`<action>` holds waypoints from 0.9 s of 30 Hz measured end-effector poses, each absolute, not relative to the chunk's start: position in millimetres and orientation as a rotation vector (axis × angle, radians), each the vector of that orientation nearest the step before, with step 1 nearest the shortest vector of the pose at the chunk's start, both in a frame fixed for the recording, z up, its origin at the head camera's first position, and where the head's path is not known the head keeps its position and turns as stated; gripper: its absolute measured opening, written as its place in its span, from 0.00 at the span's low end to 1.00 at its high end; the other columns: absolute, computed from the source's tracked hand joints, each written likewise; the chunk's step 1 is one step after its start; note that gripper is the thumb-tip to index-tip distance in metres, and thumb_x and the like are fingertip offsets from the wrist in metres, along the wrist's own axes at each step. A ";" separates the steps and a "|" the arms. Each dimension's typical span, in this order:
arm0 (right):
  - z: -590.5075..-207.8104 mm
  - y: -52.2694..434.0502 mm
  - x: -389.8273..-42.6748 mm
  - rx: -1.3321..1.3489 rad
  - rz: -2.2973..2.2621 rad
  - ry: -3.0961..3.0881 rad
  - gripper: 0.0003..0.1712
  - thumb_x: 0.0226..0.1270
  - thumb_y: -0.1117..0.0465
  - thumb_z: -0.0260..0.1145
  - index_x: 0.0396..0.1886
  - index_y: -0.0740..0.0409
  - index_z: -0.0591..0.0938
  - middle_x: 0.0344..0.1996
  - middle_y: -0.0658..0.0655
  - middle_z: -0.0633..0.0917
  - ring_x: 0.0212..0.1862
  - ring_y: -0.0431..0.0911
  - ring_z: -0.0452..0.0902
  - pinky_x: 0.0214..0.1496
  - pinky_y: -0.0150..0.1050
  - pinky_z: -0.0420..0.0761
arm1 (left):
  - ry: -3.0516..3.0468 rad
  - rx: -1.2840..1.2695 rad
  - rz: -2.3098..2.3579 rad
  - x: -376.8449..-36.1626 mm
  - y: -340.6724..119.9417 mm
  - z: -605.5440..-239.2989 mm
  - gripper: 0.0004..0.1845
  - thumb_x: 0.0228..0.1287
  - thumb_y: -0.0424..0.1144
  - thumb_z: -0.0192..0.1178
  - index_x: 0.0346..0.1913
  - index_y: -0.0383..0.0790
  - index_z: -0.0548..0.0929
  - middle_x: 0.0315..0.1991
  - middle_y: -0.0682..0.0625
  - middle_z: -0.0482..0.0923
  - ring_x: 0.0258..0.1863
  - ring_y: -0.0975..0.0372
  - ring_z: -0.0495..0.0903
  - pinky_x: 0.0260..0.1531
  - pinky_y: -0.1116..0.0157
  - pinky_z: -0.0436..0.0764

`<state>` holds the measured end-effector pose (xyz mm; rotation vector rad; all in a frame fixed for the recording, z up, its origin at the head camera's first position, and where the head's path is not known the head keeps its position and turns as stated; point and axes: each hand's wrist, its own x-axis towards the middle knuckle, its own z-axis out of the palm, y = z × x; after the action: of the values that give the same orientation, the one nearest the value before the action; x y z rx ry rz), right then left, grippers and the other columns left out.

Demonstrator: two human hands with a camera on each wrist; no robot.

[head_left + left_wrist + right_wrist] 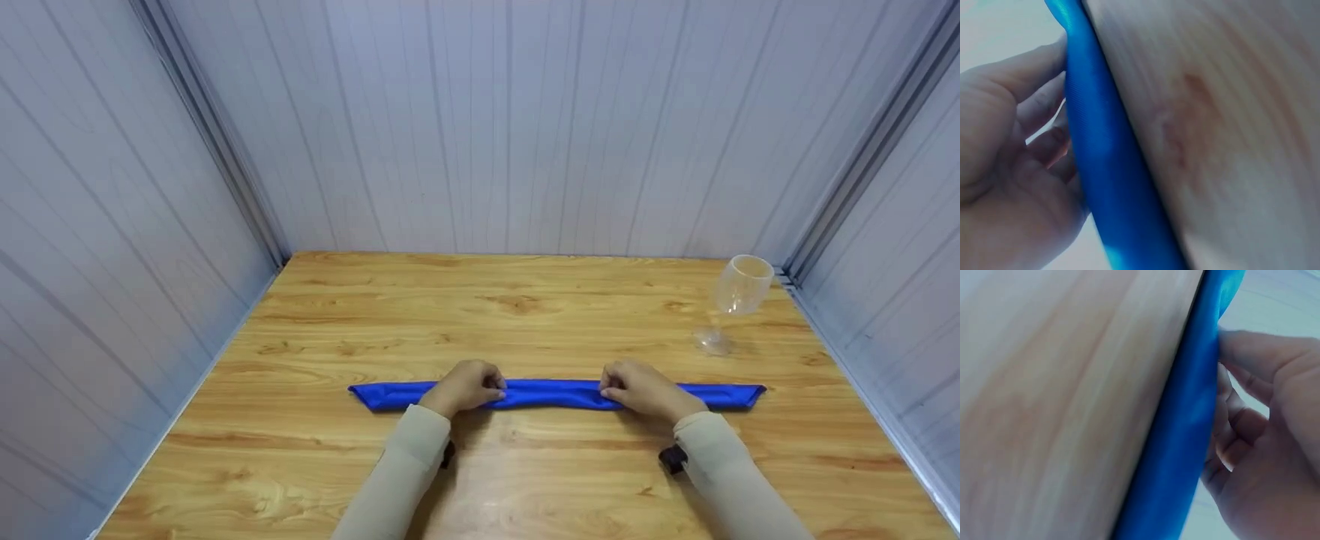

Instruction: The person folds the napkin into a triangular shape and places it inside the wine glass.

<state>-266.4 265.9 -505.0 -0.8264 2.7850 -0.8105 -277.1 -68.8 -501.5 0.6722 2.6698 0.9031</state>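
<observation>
Gripping, left hand [466,386]: fingers curled over the left-centre part of a blue cloth roll [553,394], fingertips [1050,138] tucked against its side in the left wrist view. Right hand [637,388]: likewise curled over the roll right of centre, fingers [1235,422] pressed to the fabric.

Blue cloth roll: long, narrow, lying flat across the near middle of the table [525,300], both ends jutting past the hands. Judged light, soft and limp; smooth sheen suggests it may slip or unroll. Best held from above at two points near the middle, as now, or by the ends.

Wine glass [736,300]: clear, upright, far right of the table, well apart from the roll.
</observation>
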 end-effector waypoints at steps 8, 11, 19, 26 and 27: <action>-504.8 257.9 -261.4 -0.749 -0.783 2.859 0.05 0.67 0.68 0.68 0.32 0.55 0.83 0.29 0.46 0.80 0.32 0.40 0.74 0.35 0.39 0.78 | 2.722 0.720 0.942 -276.8 -65.9 -499.8 0.03 0.60 0.31 0.72 0.31 0.40 0.88 0.28 0.55 0.82 0.30 0.65 0.78 0.36 0.64 0.81; -504.8 255.9 -258.3 -0.737 -0.723 2.908 0.06 0.67 0.67 0.68 0.31 0.54 0.84 0.28 0.46 0.81 0.31 0.40 0.75 0.35 0.40 0.79 | 2.731 0.716 0.931 -275.4 -66.2 -499.7 0.03 0.61 0.32 0.71 0.31 0.41 0.89 0.28 0.55 0.84 0.31 0.64 0.80 0.37 0.65 0.82; -502.1 252.1 -247.1 -0.668 -0.685 2.910 0.04 0.68 0.59 0.69 0.34 0.52 0.84 0.32 0.47 0.80 0.35 0.41 0.76 0.38 0.42 0.79 | 2.738 0.777 0.934 -272.6 -70.2 -500.2 0.03 0.64 0.33 0.69 0.36 0.40 0.92 0.38 0.50 0.88 0.38 0.61 0.85 0.41 0.64 0.83; -498.7 253.0 -240.6 -0.636 -0.642 2.898 0.11 0.62 0.57 0.75 0.40 0.56 0.83 0.37 0.50 0.78 0.41 0.45 0.75 0.46 0.47 0.78 | 2.648 0.777 0.934 -272.1 -74.3 -498.6 0.13 0.52 0.37 0.78 0.42 0.41 0.92 0.40 0.51 0.88 0.39 0.62 0.84 0.41 0.65 0.83; -498.7 253.3 -240.3 -0.635 -0.638 2.894 0.11 0.62 0.58 0.75 0.40 0.55 0.83 0.37 0.50 0.79 0.41 0.45 0.75 0.46 0.47 0.78 | 2.644 0.774 0.930 -272.0 -74.8 -498.7 0.14 0.51 0.36 0.79 0.42 0.41 0.92 0.41 0.52 0.87 0.40 0.62 0.84 0.42 0.66 0.82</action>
<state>-240.3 253.3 -498.7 -0.6346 2.8945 -0.6379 -272.0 -74.8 -498.7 0.7743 2.6435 0.9302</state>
